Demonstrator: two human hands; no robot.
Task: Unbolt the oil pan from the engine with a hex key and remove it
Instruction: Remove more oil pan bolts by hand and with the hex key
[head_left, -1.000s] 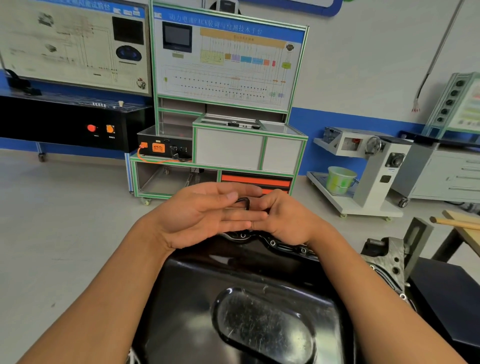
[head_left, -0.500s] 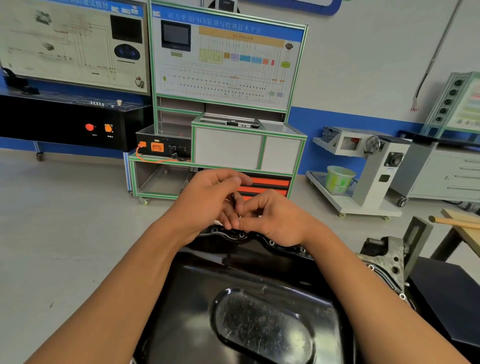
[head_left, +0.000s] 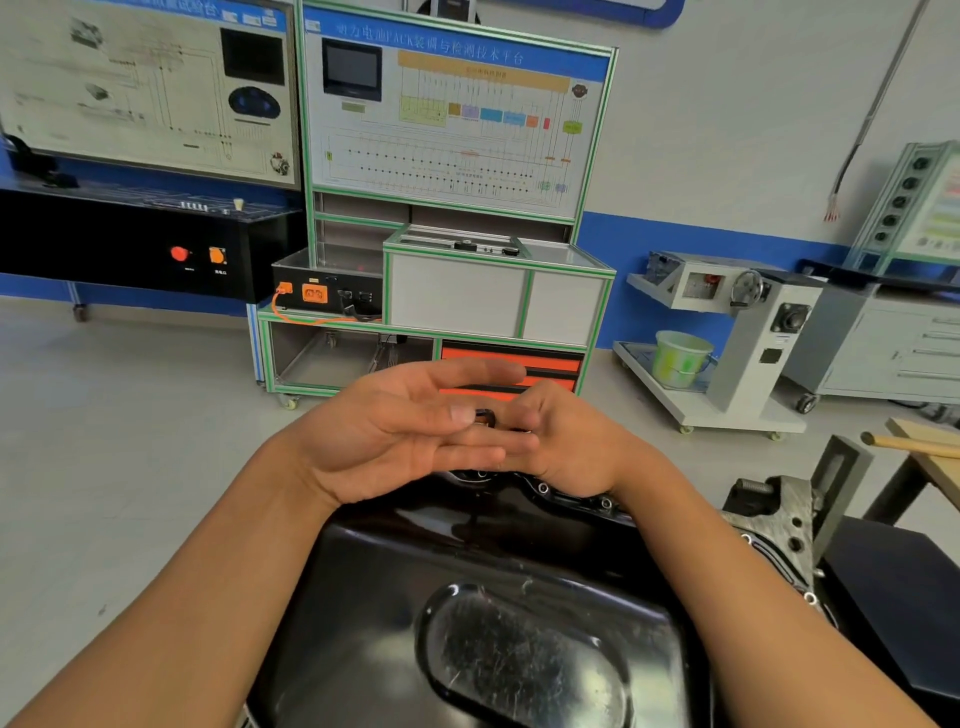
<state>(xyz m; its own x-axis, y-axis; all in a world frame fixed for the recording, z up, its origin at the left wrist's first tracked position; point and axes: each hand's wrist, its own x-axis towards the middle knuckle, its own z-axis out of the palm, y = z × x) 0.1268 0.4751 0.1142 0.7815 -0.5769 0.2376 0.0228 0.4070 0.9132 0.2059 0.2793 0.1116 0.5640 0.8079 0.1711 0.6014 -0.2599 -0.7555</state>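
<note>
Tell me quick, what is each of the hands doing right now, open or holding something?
Left hand: open, fingers straight.
Right hand: curled round a small dark tool, apparently the hex key.

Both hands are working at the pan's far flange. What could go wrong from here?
1. The hex key is mostly hidden between the hands. The left hand has straight fingers and only the right hand seems to pinch it, so it may slip off the hidden bolt.
2. The work is at the far edge of the pan, so a loosened bolt could drop to the floor.
</note>
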